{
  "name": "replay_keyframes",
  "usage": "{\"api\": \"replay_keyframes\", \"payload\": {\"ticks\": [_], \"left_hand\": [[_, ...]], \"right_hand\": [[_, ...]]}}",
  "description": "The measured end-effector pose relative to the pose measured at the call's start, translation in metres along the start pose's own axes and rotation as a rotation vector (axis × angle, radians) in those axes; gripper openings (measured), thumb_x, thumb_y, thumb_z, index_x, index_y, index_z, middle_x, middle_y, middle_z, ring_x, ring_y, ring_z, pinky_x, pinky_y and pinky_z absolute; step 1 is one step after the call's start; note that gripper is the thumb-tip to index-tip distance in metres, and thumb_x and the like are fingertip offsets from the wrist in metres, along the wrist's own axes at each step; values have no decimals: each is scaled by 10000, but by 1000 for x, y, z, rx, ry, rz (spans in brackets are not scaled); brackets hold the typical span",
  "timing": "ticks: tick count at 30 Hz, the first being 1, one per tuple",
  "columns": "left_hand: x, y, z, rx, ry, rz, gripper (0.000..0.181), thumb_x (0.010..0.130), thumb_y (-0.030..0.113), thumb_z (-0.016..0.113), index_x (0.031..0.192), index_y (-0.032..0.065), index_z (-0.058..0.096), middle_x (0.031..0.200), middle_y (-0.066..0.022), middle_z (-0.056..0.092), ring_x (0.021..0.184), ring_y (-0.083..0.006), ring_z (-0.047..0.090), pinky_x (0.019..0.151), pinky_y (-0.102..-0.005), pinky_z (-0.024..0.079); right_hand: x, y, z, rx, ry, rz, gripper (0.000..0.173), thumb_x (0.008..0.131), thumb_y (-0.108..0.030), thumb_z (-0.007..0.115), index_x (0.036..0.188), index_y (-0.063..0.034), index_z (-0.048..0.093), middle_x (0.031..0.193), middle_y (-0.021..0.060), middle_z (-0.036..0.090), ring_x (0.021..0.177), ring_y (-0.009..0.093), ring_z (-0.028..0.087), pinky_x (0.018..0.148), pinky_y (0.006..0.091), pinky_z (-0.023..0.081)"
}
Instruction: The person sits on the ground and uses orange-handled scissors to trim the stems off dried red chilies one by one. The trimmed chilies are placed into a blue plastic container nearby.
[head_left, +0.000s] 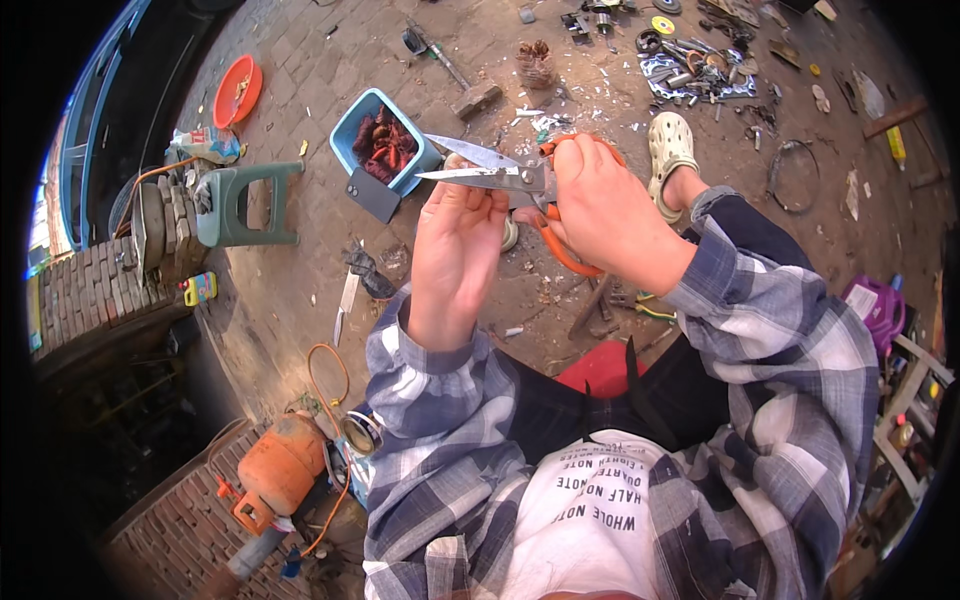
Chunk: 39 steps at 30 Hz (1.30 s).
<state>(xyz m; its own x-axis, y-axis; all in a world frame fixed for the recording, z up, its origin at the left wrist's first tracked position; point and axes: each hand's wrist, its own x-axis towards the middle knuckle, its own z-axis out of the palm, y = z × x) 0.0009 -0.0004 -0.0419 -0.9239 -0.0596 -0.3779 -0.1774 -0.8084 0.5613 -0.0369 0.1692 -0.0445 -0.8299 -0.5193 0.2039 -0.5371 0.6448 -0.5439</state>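
Orange-handled scissors (517, 178) are held in my right hand (611, 214), their two blades parted and pointing left. My left hand (461, 251) is raised palm up just under the blades, fingertips close to the lower blade; whether it pinches something small there is hidden. Beyond the blade tips stands a light-blue square bucket (430, 156) with dark reddish contents (384, 146). A dark phone (373, 196) leans against the bucket's near side. Scraps of white material (551, 120) lie on the ground past the scissors.
A knife (346, 300) and dark glove (367, 271) lie left of my left forearm. A green stool (251, 206), orange basin (238, 91) and orange gas cylinder (281, 461) stand leftward. Metal parts (694, 71) lie at upper right, beyond my clog (670, 154). A hammer (476, 99) lies ahead.
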Motion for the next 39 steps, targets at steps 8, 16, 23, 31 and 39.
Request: {"api": "replay_keyframes", "payload": {"ticks": [8, 16, 23, 31, 39], "left_hand": [[5, -4, 6, 8, -154, 168, 145, 921, 137, 559, 1039, 65, 602, 1001, -30, 633, 927, -133, 576, 867, -288, 451], [6, -5, 8, 63, -236, 295, 147, 914, 82, 555, 1046, 19, 566, 1034, -67, 601, 965, -150, 572, 882, -292, 456], [7, -5, 7, 158, -255, 340, 145, 927, 79, 535, 1057, 14, 543, 1056, -72, 583, 974, -143, 563, 890, -286, 448], [7, -5, 14, 191, -216, 339, 146, 907, 46, 559, 1050, 18, 542, 1064, -72, 580, 974, -145, 568, 904, -287, 448], [5, -4, 9, 233, -273, 110, 148, 901, 53, 569, 1044, 23, 544, 1062, -85, 610, 967, -138, 578, 899, -286, 448]], "right_hand": [[1, -4, -8, 309, -89, 124, 460, 788, -327, 691, 957, 20, 440, 913, 165, 506, 861, 347, 520, 721, 404, 433], [-2, -1, -14, 233, 24, -12, 481, 768, -344, 700, 944, 15, 434, 915, 159, 467, 889, 332, 482, 759, 399, 410], [-2, -6, -23, 222, -109, 70, 639, 801, -441, 645, 1040, 119, 454, 987, 230, 510, 970, 366, 503, 845, 417, 433], [-2, -2, -15, 291, -33, 50, 595, 811, -463, 640, 957, 88, 469, 919, 211, 513, 888, 329, 539, 775, 416, 452], [13, 11, -33, 1169, -148, 370, 340, 839, -339, 665, 809, -26, 535, 647, 5, 539, 573, 77, 539, 507, 221, 408]]}}
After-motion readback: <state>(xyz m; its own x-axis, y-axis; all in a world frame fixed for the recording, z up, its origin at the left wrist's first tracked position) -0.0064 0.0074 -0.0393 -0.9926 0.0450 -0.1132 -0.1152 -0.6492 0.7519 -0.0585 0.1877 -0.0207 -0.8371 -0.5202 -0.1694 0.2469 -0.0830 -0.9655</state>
